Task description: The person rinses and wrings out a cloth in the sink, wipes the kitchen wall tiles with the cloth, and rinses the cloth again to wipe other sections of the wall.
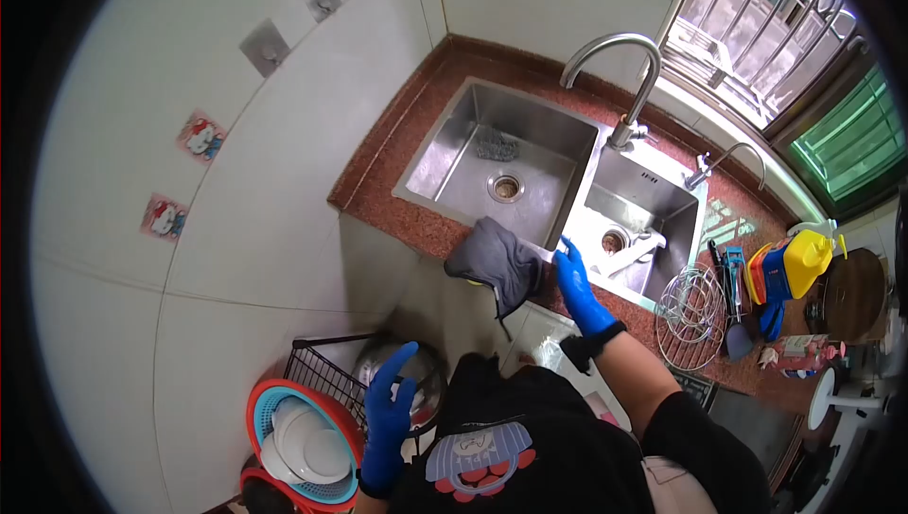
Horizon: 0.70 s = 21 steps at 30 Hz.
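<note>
Both hands wear blue gloves with black cuffs. My right hand [582, 292] reaches to the front edge of the small sink basin [678, 200], fingers stretched out and nothing in them. Just left of it, a grey cloth item [498, 263] with a dark cord drapes over the counter's front edge. My left hand [386, 417] is held low beside my body, thumb and fingers apart, holding nothing. It is nearest to a blue colander [348, 486] with white bowls [307, 448] in it, and overlaps a metal pot [430, 372] in this view.
The large basin [445, 150] holds a dark scrubber [497, 144]. A faucet [626, 121] arches over the sinks. At right on the counter [378, 194] are a wire rack [690, 315], a spatula [738, 339] and a yellow-capped bottle [790, 268]. A black wire basket [326, 369] stands low left.
</note>
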Motion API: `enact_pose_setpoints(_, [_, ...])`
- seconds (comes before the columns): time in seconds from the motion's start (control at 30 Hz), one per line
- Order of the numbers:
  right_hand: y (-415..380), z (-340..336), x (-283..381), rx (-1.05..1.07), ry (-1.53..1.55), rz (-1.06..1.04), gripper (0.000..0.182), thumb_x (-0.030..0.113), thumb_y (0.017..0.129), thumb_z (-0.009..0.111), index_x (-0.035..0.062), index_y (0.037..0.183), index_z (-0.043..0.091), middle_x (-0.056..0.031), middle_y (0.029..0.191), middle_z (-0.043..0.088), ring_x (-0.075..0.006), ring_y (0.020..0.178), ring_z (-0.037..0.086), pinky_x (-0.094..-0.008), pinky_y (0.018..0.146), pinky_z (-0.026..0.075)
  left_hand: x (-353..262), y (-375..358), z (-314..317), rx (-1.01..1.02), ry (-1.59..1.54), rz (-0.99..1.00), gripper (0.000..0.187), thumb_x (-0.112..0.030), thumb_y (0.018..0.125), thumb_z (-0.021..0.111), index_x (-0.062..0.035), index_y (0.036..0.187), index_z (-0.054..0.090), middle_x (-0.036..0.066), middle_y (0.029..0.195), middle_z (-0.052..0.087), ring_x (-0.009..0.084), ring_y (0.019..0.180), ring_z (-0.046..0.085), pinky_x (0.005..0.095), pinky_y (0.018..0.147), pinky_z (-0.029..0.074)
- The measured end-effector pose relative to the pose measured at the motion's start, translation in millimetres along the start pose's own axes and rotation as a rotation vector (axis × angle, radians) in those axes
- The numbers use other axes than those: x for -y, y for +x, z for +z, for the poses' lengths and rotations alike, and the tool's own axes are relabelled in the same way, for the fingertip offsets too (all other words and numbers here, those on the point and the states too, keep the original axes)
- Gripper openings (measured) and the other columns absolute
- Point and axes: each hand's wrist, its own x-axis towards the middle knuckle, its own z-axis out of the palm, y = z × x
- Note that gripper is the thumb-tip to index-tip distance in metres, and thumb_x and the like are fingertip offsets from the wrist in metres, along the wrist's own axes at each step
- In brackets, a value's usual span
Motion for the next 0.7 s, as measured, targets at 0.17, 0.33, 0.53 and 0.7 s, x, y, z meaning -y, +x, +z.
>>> enact_pose_setpoints(0.17, [-14.9, 57.5, 61.7, 0.113, -1.094, -0.488, 0.053, 0.029, 0.080, 0.060, 0.0204, 0.130, 0.045, -0.0161, 0.144, 0.027, -0.0463, 0.129, 0.024, -0.0617, 0.101, 0.021, 46.7, 43.4, -11.4, 0.046, 0.038, -0.154, 0.038, -0.003, 0.083, 0.052, -0.0027, 0.120, 0.054, 0.010, 0.119, 0.058, 0.0168, 0.097, 0.057, 0.0273, 0.082, 0.043])
enact_pose_setpoints(0.33, [53.4, 147.0, 10.3, 0.668, -1.092, -0.653, 0.055, 0.030, 0.073, 0.065, 0.0221, 0.126, 0.049, -0.0156, 0.140, 0.031, -0.0443, 0.126, 0.028, -0.0577, 0.101, 0.026, 48.4, 141.9, -43.5, 0.076, 0.200, 0.062, 0.034, -0.009, 0.086, 0.051, -0.0002, 0.119, 0.055, 0.014, 0.118, 0.058, 0.0256, 0.110, 0.054, 0.0355, 0.096, 0.039])
enact_pose_setpoints(0.53, [129.2, 287.9, 72.1, 0.309, -0.339, -0.662, 0.047, 0.028, 0.077, 0.062, 0.0177, 0.122, 0.053, -0.0170, 0.136, 0.036, -0.0400, 0.126, 0.032, -0.0487, 0.103, 0.028, 20.1, 232.9, -127.0, -0.328, 0.333, 0.313, 0.042, -0.026, 0.092, 0.043, 0.0064, 0.118, 0.052, 0.020, 0.117, 0.057, 0.0343, 0.117, 0.048, 0.0411, 0.099, 0.036])
enact_pose_setpoints(0.7, [153.4, 438.9, 88.2, 0.303, -0.316, -1.252, 0.047, 0.044, 0.085, 0.051, 0.0162, 0.122, 0.052, -0.0162, 0.137, 0.036, -0.0476, 0.127, 0.024, -0.0689, 0.099, 0.009, -3.3, 265.2, -184.5, -0.512, 1.068, 0.623, 0.051, -0.039, 0.095, 0.037, -0.0048, 0.133, 0.039, 0.022, 0.136, 0.038, 0.0401, 0.128, 0.033, 0.0552, 0.102, 0.027])
